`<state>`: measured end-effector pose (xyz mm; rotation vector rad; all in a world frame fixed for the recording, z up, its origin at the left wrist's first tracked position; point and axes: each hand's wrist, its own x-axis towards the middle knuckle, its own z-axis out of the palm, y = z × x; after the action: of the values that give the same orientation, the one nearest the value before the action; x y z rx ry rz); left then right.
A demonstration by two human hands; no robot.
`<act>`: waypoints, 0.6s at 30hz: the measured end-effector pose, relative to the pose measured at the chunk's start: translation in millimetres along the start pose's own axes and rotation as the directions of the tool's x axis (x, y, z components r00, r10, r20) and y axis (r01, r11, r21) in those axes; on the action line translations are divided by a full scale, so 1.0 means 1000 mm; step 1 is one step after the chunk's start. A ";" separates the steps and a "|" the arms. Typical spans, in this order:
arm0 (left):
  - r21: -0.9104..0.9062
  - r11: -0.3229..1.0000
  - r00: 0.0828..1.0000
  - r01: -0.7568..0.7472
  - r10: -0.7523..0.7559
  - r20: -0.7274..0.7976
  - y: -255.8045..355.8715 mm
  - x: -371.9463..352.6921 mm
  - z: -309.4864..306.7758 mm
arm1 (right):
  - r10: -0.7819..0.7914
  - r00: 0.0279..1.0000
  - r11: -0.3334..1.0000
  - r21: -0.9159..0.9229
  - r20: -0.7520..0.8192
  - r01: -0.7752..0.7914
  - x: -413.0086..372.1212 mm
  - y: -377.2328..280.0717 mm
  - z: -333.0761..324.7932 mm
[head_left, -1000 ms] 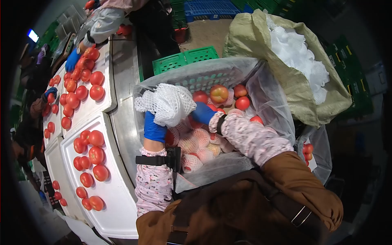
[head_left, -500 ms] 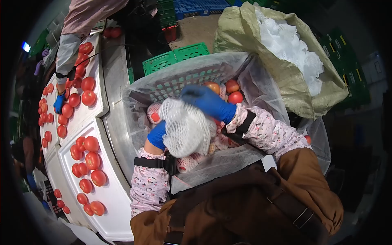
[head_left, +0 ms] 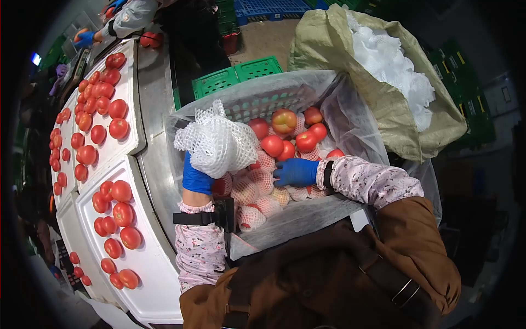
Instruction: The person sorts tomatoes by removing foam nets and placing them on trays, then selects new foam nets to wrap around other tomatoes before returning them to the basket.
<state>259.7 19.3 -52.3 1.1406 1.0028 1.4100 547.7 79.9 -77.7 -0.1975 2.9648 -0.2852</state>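
A bunch of white foam nets [head_left: 219, 141] is gripped in my blue-gloved left hand [head_left: 196, 176], above the left part of a crate with a translucent liner [head_left: 285, 220]. My right hand [head_left: 296, 172], also gloved in blue, reaches down among the fruit in the crate with its fingers bent; what they touch is partly hidden. Near me, tomatoes in foam nets [head_left: 245, 191] cover the crate's bottom. Bare red tomatoes [head_left: 272, 146] lie behind my right hand, beside a paler orange one [head_left: 284, 121].
White trays with tomatoes [head_left: 159, 263] stand on the left. A co-worker's gloved hand [head_left: 84, 39] holds a tomato at the upper left. An olive sack [head_left: 323, 49] full of white foam nets [head_left: 389, 60] stands at the back right, and a green crate [head_left: 235, 77] behind the liner.
My left hand has moved left and up with the foam nets. My right hand has come down into the crate, exposing more tomatoes. The co-worker's arm has moved back from the trays.
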 end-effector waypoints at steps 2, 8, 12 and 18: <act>0.031 0.999 1.000 -0.016 0.016 0.017 -0.005 0.000 -0.002 | 0.328 0.929 0.845 0.387 0.173 -0.370 -0.004 0.006 -0.022; -0.422 0.907 0.991 0.007 0.051 0.127 -0.012 0.007 -0.004 | 0.766 0.614 0.618 0.482 -0.189 -0.621 -0.022 0.014 -0.031; -0.405 0.914 0.995 0.018 0.023 0.097 -0.006 0.003 -0.001 | 0.824 0.557 0.140 0.990 -0.105 -0.021 -0.030 0.028 -0.046; 0.235 0.970 0.998 -0.061 0.054 0.038 0.019 0.008 0.021 | 0.896 0.154 0.392 0.904 -0.417 0.171 0.012 0.025 -0.133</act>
<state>275.8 25.1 -28.4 1.3713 1.1459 1.3388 510.9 125.9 44.7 1.6191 2.8663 -2.4578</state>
